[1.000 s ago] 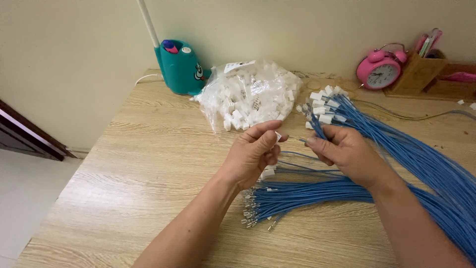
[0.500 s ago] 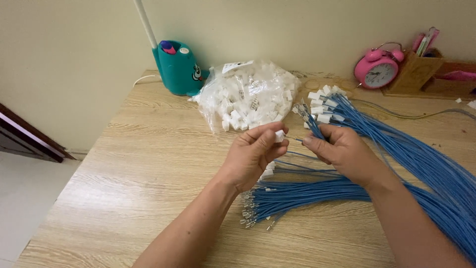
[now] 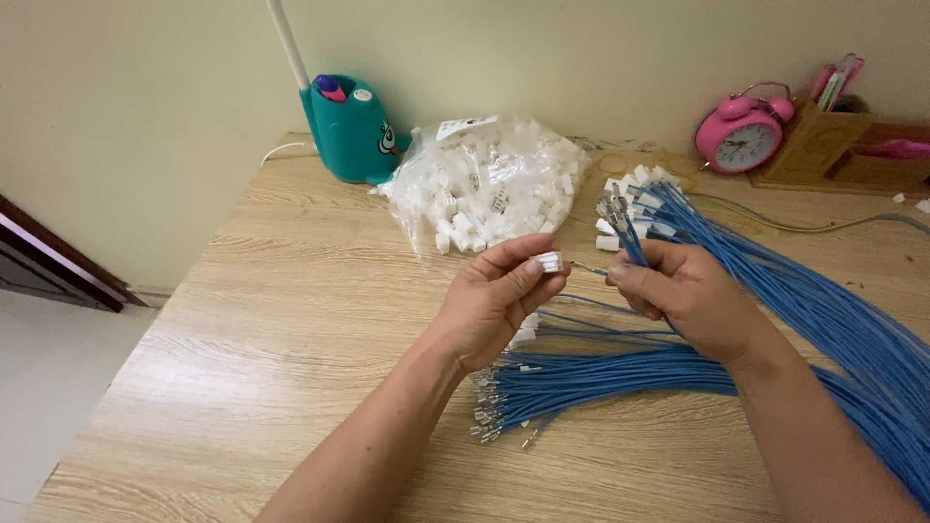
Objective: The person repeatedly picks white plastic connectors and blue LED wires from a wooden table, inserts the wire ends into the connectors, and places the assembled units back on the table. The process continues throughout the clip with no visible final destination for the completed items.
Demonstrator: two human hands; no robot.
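Over a pale wood-grain table (image 3: 291,320), we look down on two bare hands meeting near the middle of the frame. At about ten o'clock from them stands a teal plastic desk-lamp base with a cartoon face (image 3: 354,131), its white stem rising out of the top edge. At twelve o'clock lies a clear plastic bag heaped with small white plastic connector housings (image 3: 489,189).

Our left hand (image 3: 494,305) has thumb and forefinger pinched together on one small white ribbed connector housing (image 3: 549,261), held above the table. Just at its three o'clock, nearly touching it, is the bare metal tip of a thin blue wire (image 3: 588,269) held by our right hand (image 3: 683,295), whose fingers are closed on that wire and on a few more blue wires with metal terminals that stick up past the knuckles (how many, we cannot tell).

At six o'clock from the hands a loose bundle of blue wires with crimped metal ends (image 3: 581,383) lies flat on the table. At three o'clock a thick sheaf of blue wires already capped with white housings (image 3: 823,310) sweeps to the lower right corner. At one o'clock a pink round twin-bell alarm clock (image 3: 744,136) sits beside a brown wooden desk organiser (image 3: 833,145).
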